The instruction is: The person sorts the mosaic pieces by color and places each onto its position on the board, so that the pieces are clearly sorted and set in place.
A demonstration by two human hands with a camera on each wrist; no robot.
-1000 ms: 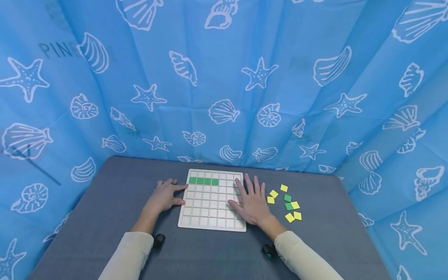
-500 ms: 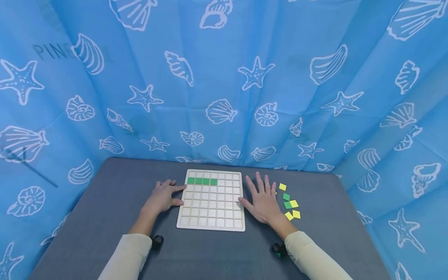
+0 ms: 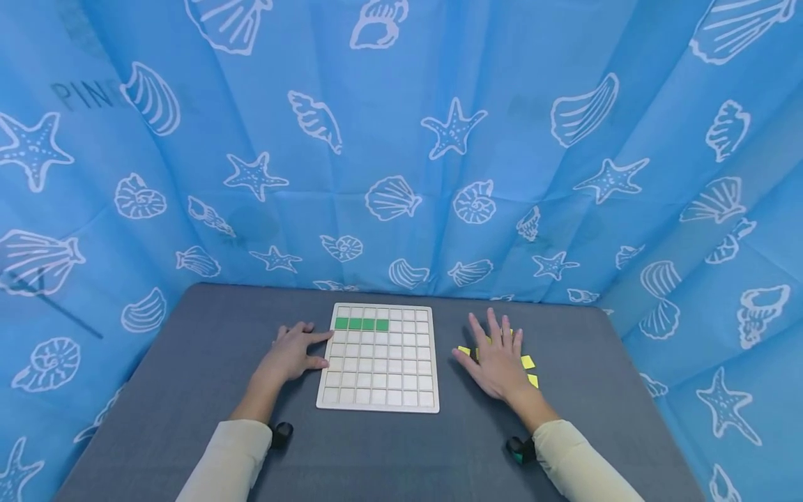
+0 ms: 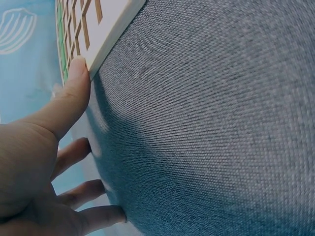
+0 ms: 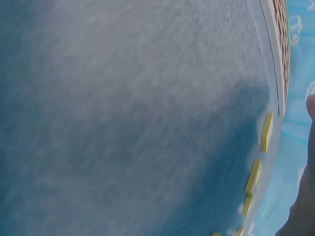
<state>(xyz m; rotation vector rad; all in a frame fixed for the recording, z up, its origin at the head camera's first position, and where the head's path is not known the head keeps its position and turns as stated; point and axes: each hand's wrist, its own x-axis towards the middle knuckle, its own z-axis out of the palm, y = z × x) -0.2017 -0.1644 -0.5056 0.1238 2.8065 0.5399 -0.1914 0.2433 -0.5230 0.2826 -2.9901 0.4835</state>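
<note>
A pale gridded board [image 3: 379, 383] lies on the grey cloth, with a row of several green square tiles [image 3: 369, 325] in its second row from the back. My left hand [image 3: 290, 354] rests at the board's left side. Its index finger and thumb touch the edge, and in the left wrist view the thumb [image 4: 74, 93] presses on the board's rim [image 4: 106, 44]. To the right of the board, my right hand [image 3: 498, 362] is spread above the loose tiles, fingers straight. Yellow tiles [image 3: 528, 362] show around it; the green loose ones are hidden beneath. In the right wrist view several yellow tiles [image 5: 267, 132] lie on the cloth.
The grey table [image 3: 376, 453] ends at a blue shell-print curtain [image 3: 401, 139] behind and at both sides. Black wrist straps [image 3: 281, 435] sit at both cuffs.
My right hand has moved right, off the board and over the loose tiles. One yellow tile now shows left of it, nearer the board. My left hand has stayed at the board's edge.
</note>
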